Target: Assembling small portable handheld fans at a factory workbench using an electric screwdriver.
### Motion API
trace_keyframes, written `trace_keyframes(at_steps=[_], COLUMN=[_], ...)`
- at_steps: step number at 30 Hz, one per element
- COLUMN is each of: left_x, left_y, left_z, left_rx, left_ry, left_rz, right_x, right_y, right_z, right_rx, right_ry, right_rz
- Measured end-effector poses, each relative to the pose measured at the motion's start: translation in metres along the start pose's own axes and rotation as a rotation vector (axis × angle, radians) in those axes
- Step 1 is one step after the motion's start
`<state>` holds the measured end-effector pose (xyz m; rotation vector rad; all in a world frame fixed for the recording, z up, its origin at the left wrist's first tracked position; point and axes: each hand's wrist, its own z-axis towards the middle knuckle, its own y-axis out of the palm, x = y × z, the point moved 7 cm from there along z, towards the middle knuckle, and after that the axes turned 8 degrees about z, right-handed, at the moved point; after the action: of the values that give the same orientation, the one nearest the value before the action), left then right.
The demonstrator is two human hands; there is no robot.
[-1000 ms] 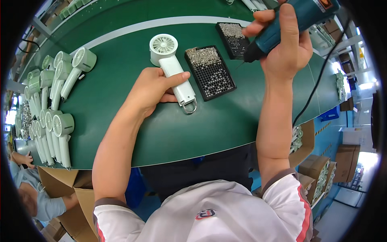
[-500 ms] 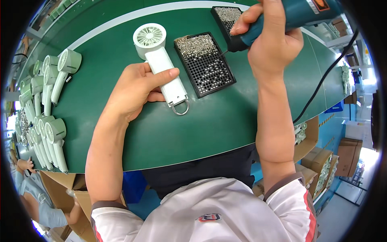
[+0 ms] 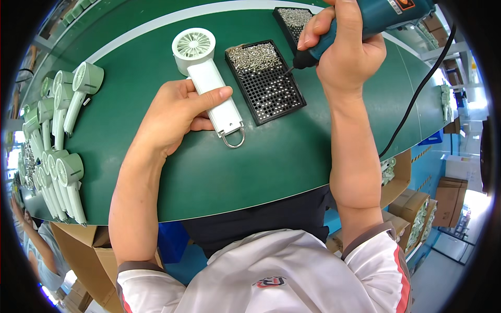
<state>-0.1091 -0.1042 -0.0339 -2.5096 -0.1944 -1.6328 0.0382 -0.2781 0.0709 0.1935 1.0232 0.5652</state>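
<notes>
A pale green and white handheld fan [image 3: 215, 93] lies on the green table, its round grille away from me and a metal loop at its near end. My left hand [image 3: 182, 108] grips its handle, thumb across the top. In my right hand [image 3: 350, 57] is a teal electric screwdriver [image 3: 389, 16], tilted with its bit pointing left. The bit's tip is over the black screw tray [image 3: 265, 83], near its right side; whether it touches a screw I cannot tell. Loose screws fill the tray's far end, and several stand in its holes.
Several similar fans [image 3: 62, 104] are grouped at the table's left side. A second screw tray [image 3: 292, 23] lies farther back. The screwdriver's black cord [image 3: 424, 96] runs down the right. Cardboard boxes [image 3: 412, 208] stand below the table's edge; another person's arm [image 3: 31, 229] shows at far left.
My right hand and the screwdriver have shifted slightly left, with the bit still by the tray. My left hand keeps its hold on the fan. The other person's arm at far left has moved.
</notes>
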Motion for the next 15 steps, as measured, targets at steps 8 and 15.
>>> trace_keyframes(at_steps=[8,15], left_x=[-0.0011,-0.0022], left_y=[-0.0003,-0.0004], left_z=[0.0006,0.0017], left_rx=[0.012,-0.008], left_ry=[0.001,0.008], left_rz=[0.019,0.007], right_x=[0.0034,0.0021], right_y=[-0.0038,-0.0027], right_z=[0.0011,0.0006], right_rx=[0.002,0.014], right_ry=[0.002,0.021], right_rz=[-0.018,0.005])
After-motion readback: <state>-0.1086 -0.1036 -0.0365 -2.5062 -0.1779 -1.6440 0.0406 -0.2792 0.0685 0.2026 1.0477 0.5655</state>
